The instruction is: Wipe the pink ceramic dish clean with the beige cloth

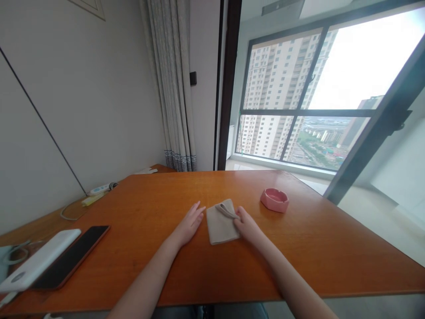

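A folded beige cloth [219,228] lies on the wooden table [159,190] in front of me. My right hand [246,223] pinches its right edge, where one layer is lifted and curled over. Just left of the cloth, my left hand [191,223] rests on the tabletop with its fingers stretched out, holding nothing. A small gap separates its fingertips from the cloth. To the right of my right hand sits a pink ashtray [275,204] with angular sides.
At the table's left are a white power bank [43,257] and a dark phone [71,257], side by side. A power strip [101,189] with a cable lies by the wall. Beyond the table hang a grey curtain [171,88] and a large window [299,110].
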`<action>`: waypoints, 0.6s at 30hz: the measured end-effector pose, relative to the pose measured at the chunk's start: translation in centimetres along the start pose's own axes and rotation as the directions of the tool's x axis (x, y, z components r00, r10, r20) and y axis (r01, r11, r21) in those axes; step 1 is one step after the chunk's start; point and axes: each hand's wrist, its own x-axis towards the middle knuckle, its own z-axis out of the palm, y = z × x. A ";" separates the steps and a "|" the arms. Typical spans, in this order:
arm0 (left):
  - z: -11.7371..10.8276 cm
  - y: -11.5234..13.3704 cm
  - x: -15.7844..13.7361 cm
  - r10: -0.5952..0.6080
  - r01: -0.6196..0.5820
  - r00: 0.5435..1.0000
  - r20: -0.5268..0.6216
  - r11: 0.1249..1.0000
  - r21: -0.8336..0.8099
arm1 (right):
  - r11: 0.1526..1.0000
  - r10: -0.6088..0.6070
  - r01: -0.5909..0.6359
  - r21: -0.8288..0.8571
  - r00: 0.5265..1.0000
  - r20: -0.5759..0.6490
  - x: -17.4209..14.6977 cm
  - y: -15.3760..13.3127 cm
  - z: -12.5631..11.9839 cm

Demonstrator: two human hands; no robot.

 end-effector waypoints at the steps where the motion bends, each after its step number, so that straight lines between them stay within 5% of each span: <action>1: -0.1 0.0 -0.1 -0.004 0.004 1.000 -0.005 1.000 -0.023 | 0.996 0.063 -0.065 -0.064 0.998 -0.024 -0.4 1.1 -1.5; 5: 0.2 0.0 0.0 -0.005 0.006 1.000 0.014 1.000 -0.023 | 0.907 0.282 -0.319 -0.276 0.945 -0.164 -2.5 6.3 -8.2; 8: 0.7 0.2 0.4 -0.024 0.022 0.999 0.025 0.998 0.055 | 0.768 0.423 -0.503 -0.398 0.864 -0.275 -3.7 9.7 -12.8; 11: 1.1 0.0 0.7 -0.063 0.056 0.997 0.035 0.980 0.190 | 0.691 0.490 -0.557 -0.462 0.830 -0.267 -4.3 11.9 -15.9; 16: 1.6 -0.8 0.7 -0.108 0.074 0.991 0.080 0.934 0.349 | 0.485 0.626 -0.746 -0.456 0.661 -0.415 -4.2 11.5 -15.6; 18: 1.9 -1.0 0.7 -0.113 0.080 0.991 0.069 0.927 0.366 | 0.524 0.463 -0.689 -0.501 0.724 -0.511 -3.6 9.4 -13.5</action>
